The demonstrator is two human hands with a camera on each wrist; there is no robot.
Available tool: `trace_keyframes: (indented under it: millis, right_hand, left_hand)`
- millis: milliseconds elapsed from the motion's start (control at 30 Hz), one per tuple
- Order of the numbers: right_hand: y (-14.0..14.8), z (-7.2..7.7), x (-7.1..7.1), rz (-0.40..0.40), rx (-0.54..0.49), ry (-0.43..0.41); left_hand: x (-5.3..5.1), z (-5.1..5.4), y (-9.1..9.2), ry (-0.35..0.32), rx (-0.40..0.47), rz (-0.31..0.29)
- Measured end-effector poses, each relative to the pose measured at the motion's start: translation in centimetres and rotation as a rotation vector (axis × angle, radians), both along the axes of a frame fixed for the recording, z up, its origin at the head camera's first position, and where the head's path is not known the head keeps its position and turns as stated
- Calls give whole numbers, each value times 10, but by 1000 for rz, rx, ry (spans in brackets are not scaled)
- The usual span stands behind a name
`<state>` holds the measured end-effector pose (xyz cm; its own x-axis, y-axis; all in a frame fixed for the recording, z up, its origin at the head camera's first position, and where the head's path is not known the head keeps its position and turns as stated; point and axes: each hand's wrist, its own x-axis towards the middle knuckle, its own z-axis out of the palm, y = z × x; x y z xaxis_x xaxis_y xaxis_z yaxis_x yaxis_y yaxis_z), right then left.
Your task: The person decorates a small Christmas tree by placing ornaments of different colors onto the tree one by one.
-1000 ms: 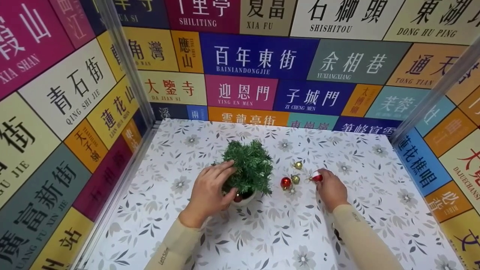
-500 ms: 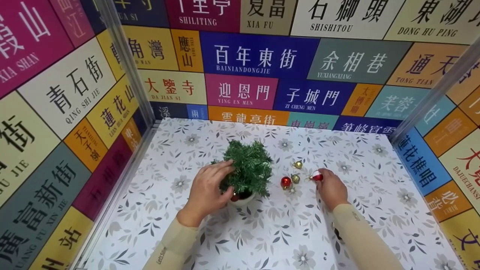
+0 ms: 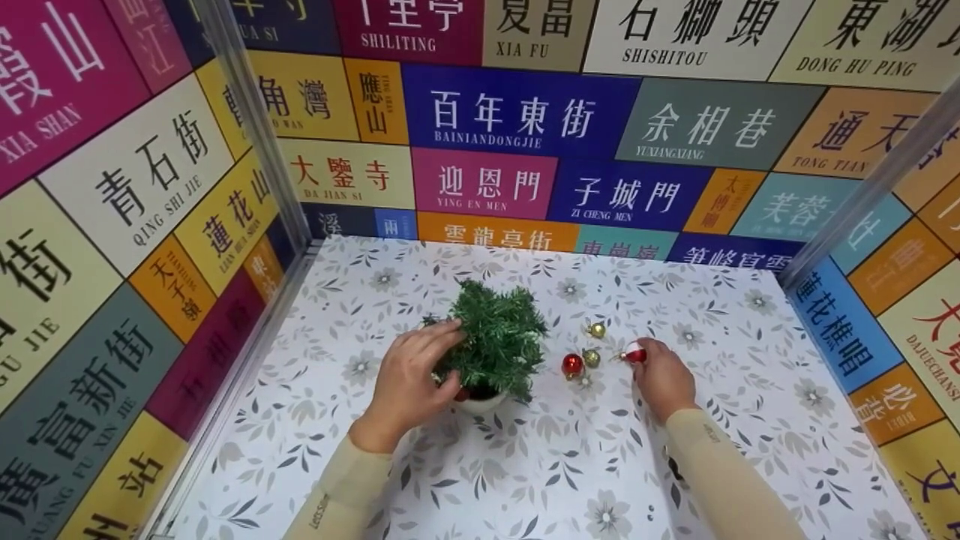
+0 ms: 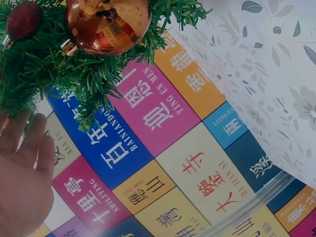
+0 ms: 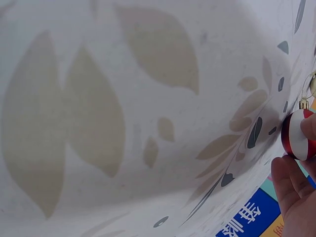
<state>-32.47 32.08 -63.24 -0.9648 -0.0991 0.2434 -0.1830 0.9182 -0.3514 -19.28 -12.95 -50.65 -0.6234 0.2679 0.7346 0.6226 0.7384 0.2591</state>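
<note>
In the head view a small artificial Christmas tree (image 3: pixel 499 341) stands in a white pot (image 3: pixel 484 405) on the table. My left hand (image 3: pixel 416 371) is at its left side, fingers spread and nearly straight, fingertips at the branches. The left wrist view shows a shiny copper-coloured bauble (image 4: pixel 108 24) and a dark red glittery bauble (image 4: pixel 24 20) hanging among the branches, beside the fingers (image 4: pixel 39 143). Right of the tree, my right hand (image 3: pixel 666 381) pinches a red-and-white bauble (image 3: pixel 635 352) low at the table; its gold cap shows in the right wrist view.
Between tree and right hand lie a red bauble (image 3: pixel 572 365) and two small gold baubles, one gold bauble (image 3: pixel 592 358) beside it and another gold bauble (image 3: pixel 596 330) farther back. A flower-patterned cover (image 3: pixel 585 465) spreads over the table. Sign-printed walls (image 3: pixel 517 112) enclose the back and sides.
My left hand has shifted slightly left, and the tree looks slightly turned, with the bauble by the thumb moved left. The right hand keeps its pinch on the red-and-white bauble, unmoved.
</note>
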Motion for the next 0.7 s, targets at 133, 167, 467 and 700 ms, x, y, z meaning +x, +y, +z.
trace_keyframes:
  millis: [133,167,467,700]
  right_hand:
    - [-1,2,1,-12,1,-28]
    - [-1,3,1,-15,2,-35]
    - [0,3,2,-1,19,1]
    - [0,3,1,15,24,-2]
  left_hand:
    - [0,0,-2,7,1,-3]
    - [0,-1,-3,7,1,-4]
    - [0,-2,-6,-1,9,-3]
    - [1,-1,-6,8,18,-10]
